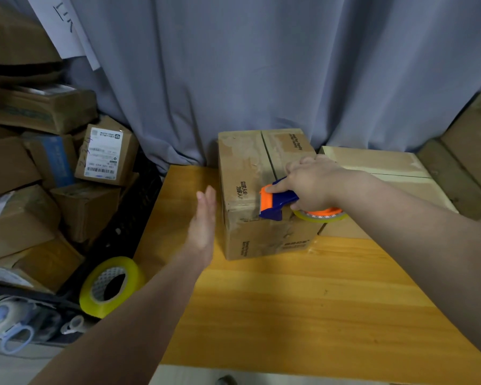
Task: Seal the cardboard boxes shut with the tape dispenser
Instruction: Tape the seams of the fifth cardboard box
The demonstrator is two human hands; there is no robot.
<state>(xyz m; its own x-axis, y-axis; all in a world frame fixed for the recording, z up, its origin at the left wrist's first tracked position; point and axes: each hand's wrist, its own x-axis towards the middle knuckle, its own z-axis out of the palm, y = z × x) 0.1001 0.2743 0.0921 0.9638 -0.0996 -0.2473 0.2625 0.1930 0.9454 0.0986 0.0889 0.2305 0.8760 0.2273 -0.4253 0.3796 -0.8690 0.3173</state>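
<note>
A yellow wooden table (289,301) stands against a grey-blue curtain (261,65).

The right hand (314,184) grips the blue and orange dispenser (278,202). Its fingers are curled round the handle and the forefinger is stretched forward along the top, toward the orange head. The dispenser's front end sits at the near top edge of the box (250,173), close to the dark seam between the folded-down flaps. Its tape (320,215) sticks out past the box's near right corner. The right forearm comes in from the lower right, above the table, with the back of the hand turned up.

The box stands at the back of the table, close to the curtain.

The left hand (203,218) is flat, fingers straight and together, with the palm turned toward the box's left side. It is just beside that side, but contact cannot be told. Its forearm reaches in from the lower left.

A paler, lower second box (378,165) lies just right of the first. Off the table's left edge a yellow roll (110,286) stands on its rim against a black crate (128,218). Parcels (39,162) are heaped behind it, and scissors (14,340) lie at the lower left.
</note>
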